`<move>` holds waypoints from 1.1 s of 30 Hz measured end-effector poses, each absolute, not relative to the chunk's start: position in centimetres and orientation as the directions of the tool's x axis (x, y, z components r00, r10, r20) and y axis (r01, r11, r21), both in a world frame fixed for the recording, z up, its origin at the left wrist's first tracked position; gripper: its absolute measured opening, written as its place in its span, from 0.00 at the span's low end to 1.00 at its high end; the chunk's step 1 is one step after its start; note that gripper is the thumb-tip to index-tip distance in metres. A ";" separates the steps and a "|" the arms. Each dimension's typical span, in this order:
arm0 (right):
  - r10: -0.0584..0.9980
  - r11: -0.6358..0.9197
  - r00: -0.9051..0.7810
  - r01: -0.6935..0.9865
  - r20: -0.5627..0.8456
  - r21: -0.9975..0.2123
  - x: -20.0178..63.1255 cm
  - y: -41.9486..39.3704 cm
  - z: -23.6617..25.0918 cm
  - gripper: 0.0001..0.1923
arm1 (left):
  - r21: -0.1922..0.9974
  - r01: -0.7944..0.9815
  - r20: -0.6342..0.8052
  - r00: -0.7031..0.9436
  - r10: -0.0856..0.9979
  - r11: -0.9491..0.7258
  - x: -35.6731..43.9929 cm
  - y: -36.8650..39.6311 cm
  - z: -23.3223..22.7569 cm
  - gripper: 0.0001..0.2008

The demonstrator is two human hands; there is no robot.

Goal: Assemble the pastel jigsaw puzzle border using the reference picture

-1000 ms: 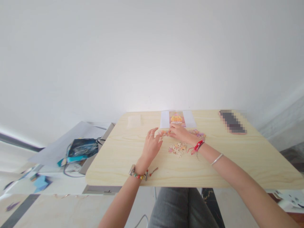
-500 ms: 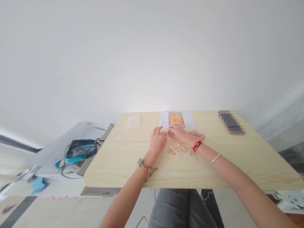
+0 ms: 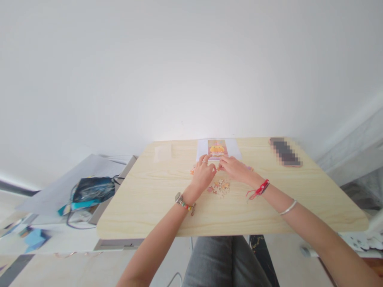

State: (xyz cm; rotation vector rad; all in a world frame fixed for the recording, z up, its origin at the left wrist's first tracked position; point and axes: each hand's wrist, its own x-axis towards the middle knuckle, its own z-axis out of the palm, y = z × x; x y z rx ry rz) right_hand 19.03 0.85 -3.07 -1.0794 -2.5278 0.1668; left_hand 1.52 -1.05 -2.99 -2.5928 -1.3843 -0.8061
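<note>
Head view. Left hand (image 3: 204,175) and right hand (image 3: 236,168) meet fingertip to fingertip above the table (image 3: 155,199), just in front of the reference picture (image 3: 217,149). Fingers of both are curled inward, pinching at something small between them; the piece itself is too small to make out. Loose puzzle pieces (image 3: 220,187) lie in a flat, irregular scatter just below the hands: thin card, knobbed outlines, pale orange and pink. Reference picture: glossy rectangular print, long axis running away from the person, yellow figure upright at centre. Table: pale wood grain, rounded corners. Phone (image 3: 284,152), flat slab, far right.
</note>
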 end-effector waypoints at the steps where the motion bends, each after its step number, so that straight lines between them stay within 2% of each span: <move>1: 0.720 0.691 -0.627 0.688 0.298 -0.223 20.0 0.6 -3.0 0.10 | 0.147 0.780 0.496 0.474 0.727 -0.609 2.3 -0.9 -2.8 0.04; 5: 0.768 0.617 -0.571 0.781 0.291 -0.093 24.2 -0.2 -3.2 0.10 | 0.087 0.715 0.469 0.585 0.662 -0.694 6.5 -0.1 -2.4 0.05; 8: 0.798 0.570 -0.532 0.819 0.282 -0.069 26.5 -0.6 -3.7 0.10 | 0.065 0.688 0.426 0.636 0.643 -0.723 9.4 0.5 -2.8 0.07; 12: 0.825 0.540 -0.504 0.836 0.255 -0.096 27.8 -0.8 -4.2 0.12 | 0.066 0.687 0.408 0.644 0.647 -0.724 11.2 0.8 -3.1 0.07; 14: 0.841 0.521 -0.490 0.848 0.227 -0.100 28.0 -0.9 -4.2 0.12 | 0.069 0.682 0.405 0.648 0.645 -0.728 10.8 0.7 -2.8 0.05; 16: 0.853 0.504 -0.477 0.858 0.211 -0.100 28.1 -1.1 -4.0 0.12 | 0.083 0.687 0.403 0.640 0.655 -0.722 9.6 0.5 -2.4 0.07; 18: 0.856 0.497 -0.463 0.859 0.229 -0.121 28.0 -1.4 -3.7 0.12 | 0.115 0.714 0.404 0.601 0.689 -0.691 7.8 0.2 -2.0 0.10; 21: 0.846 0.505 -0.448 0.847 0.290 -0.163 27.2 -2.0 -3.3 0.11 | 0.186 0.755 0.416 0.520 0.746 -0.629 4.7 -0.3 -1.7 0.10; 24: 0.814 0.560 -0.496 0.808 0.302 -0.182 25.8 -2.5 -3.2 0.07 | 0.205 0.776 0.434 0.473 0.767 -0.596 2.5 -0.9 -1.9 0.08; 27: 0.798 0.596 -0.550 0.781 0.246 -0.187 24.4 -2.7 -3.4 0.05 | 0.205 0.779 0.425 0.475 0.771 -0.593 1.5 -1.7 -2.2 0.09; 33: 0.885 0.462 -0.434 0.865 0.167 -0.198 23.3 -2.8 -3.8 0.06 | 0.207 0.777 0.354 0.507 0.786 -0.595 2.0 -2.5 -2.6 0.08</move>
